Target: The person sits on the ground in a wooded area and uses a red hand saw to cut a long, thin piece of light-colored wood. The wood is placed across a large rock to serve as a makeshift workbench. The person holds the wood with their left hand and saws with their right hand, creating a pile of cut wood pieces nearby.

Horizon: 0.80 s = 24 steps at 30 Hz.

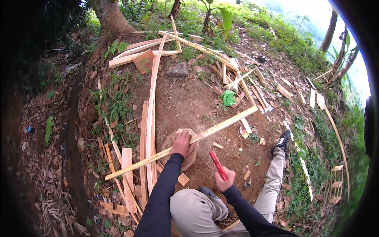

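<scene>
A long, narrow wooden strip (225, 125) lies slantwise across a round wooden stump (190, 159), its ends jutting out past both sides. My left hand (182, 144) is closed over the strip where it crosses the stump. To the right and nearer my body, my right hand (226, 180) grips a slim red tool (215, 161), raised with its far end pointing up and left. The tool's exact kind cannot be made out, and it is apart from the strip. A small wood offcut (217, 145) rests on the soil beside the stump.
Long boards (153, 102) lie on the left, crossing beneath the strip. A pile of loose wood (237, 75) and a green plastic bag (228, 98) are farther back. My outstretched right leg (274, 173) borders the work area; a tree trunk (111, 17) stands behind.
</scene>
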{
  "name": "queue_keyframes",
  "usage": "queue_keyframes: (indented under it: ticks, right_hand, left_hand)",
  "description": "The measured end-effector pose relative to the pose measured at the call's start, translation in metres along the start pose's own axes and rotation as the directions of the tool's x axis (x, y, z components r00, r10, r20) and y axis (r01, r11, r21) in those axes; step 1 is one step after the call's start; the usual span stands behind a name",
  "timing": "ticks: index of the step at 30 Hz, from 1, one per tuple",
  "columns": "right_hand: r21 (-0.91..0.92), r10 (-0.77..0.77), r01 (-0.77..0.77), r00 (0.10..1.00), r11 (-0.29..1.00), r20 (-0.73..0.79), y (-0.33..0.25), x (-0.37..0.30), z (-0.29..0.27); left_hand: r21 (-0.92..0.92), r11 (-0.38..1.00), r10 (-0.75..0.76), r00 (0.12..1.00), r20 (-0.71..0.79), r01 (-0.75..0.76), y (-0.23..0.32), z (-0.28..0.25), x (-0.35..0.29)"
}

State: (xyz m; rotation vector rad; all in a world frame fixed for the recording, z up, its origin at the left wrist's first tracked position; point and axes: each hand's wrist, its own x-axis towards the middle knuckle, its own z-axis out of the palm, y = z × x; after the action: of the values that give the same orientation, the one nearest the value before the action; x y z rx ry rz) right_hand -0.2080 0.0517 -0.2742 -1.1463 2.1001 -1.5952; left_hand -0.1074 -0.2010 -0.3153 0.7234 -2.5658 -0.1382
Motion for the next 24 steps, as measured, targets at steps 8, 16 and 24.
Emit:
queue_keyframes:
  ticks: [8, 16, 24]
  right_hand:
    - [-0.007, -0.022, 0.022, 1.000, 1.000, -0.017, 0.001, -0.031, -0.019]
    - [0.039, 0.022, -0.022, 1.000, 0.999, 0.002, 0.011, -0.014, -0.005]
    - [-0.008, 0.044, -0.045, 0.999, 0.999, -0.020, 0.002, -0.016, -0.017]
  left_hand:
    - [0.022, 1.000, 0.002, 1.000, -0.015, -0.001, -0.002, 0.005, 0.001]
    - [0.023, 0.999, -0.026, 0.999, 0.044, 0.025, -0.003, 0.004, -0.002]
    - [0.024, 1.000, -0.019, 0.999, 0.034, 0.018, 0.000, 0.005, 0.003]
